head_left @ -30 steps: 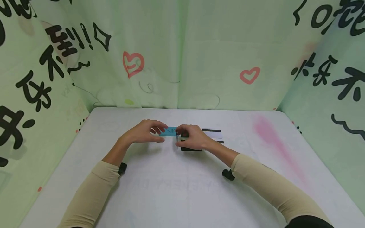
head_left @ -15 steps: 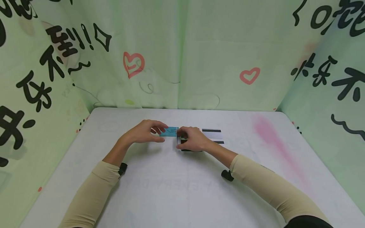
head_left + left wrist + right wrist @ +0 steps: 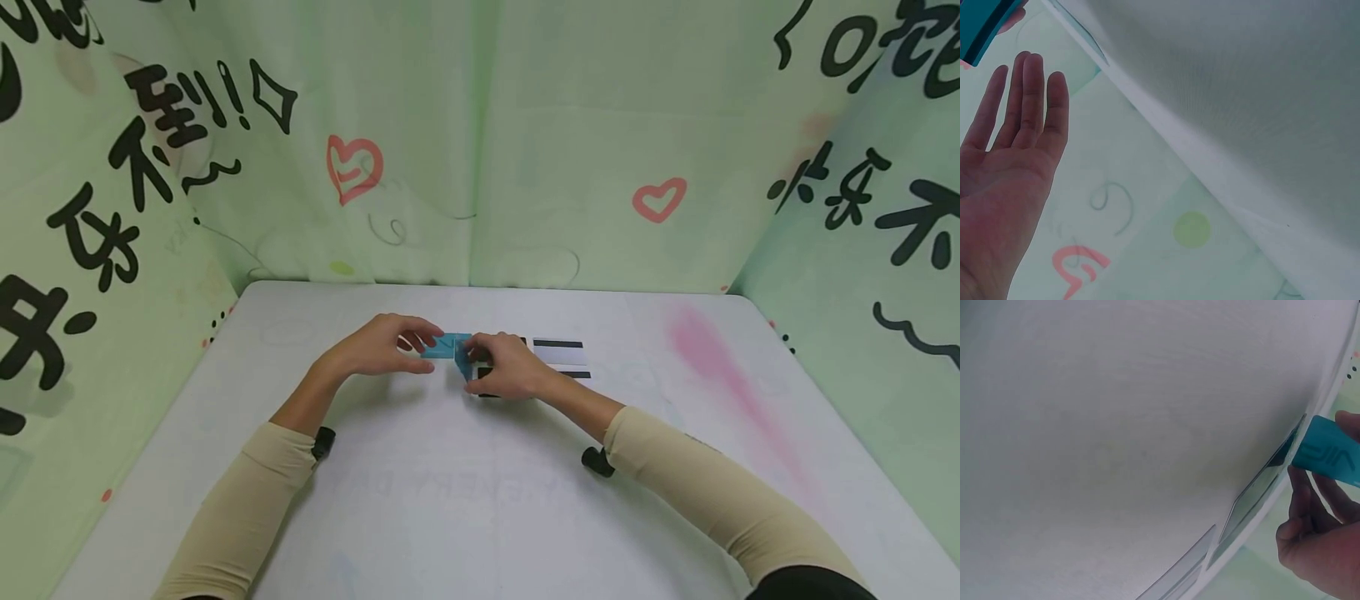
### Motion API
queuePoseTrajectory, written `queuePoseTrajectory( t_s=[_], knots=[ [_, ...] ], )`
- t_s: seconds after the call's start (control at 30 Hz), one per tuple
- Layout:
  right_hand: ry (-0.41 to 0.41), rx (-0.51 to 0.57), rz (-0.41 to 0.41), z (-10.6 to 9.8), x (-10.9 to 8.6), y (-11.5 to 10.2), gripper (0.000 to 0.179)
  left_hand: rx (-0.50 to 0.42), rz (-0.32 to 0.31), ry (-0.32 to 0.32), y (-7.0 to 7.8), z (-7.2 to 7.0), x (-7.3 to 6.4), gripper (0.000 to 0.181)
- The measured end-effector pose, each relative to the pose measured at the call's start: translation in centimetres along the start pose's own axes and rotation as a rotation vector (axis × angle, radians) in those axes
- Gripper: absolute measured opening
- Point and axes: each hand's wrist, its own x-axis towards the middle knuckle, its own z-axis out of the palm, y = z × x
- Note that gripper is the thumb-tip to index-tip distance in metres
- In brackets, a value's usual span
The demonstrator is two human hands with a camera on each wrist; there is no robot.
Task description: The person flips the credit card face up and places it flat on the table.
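My right hand (image 3: 506,365) pinches a teal card (image 3: 462,360), which stands tilted on edge at the back middle of the table. In the right wrist view mirrored lettering shows on this teal card (image 3: 1329,452), with thumb and fingers at its edges. A blue card (image 3: 444,345) lies flat just left of it, partly covered by my left hand's fingers. My left hand (image 3: 382,346) hovers over that end; in the left wrist view its fingers are straight and hold nothing. Partly hidden behind the right hand are white cards with black stripes (image 3: 558,357).
The white table (image 3: 487,492) runs back to a light green cloth (image 3: 547,217) with drawn hearts and black lettering. Green cloth walls also stand on the left and right. A pink smear (image 3: 720,367) marks the table's right side.
The card in my right hand has turned from nearly edge-on to show its blue face. The left hand has stayed in place.
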Motion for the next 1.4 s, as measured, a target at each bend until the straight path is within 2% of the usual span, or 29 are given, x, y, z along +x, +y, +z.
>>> queuePoseTrajectory(
  t_s=[0.37,1.0,1.4],
  knots=[
    [0.015,-0.102,0.009,-0.04,-0.18,-0.33,0.06,0.016,0.006,0.008,0.06,-0.15,-0.1,0.056],
    [0.026,-0.103,0.005,-0.18,-0.33,-0.57,0.058,0.006,0.0,-0.009,0.34,-0.09,-0.25,0.059],
    [0.024,-0.086,0.003,-0.14,-0.35,-0.67,0.057,0.144,0.007,-0.013,0.57,0.15,-0.12,0.055]
  ],
)
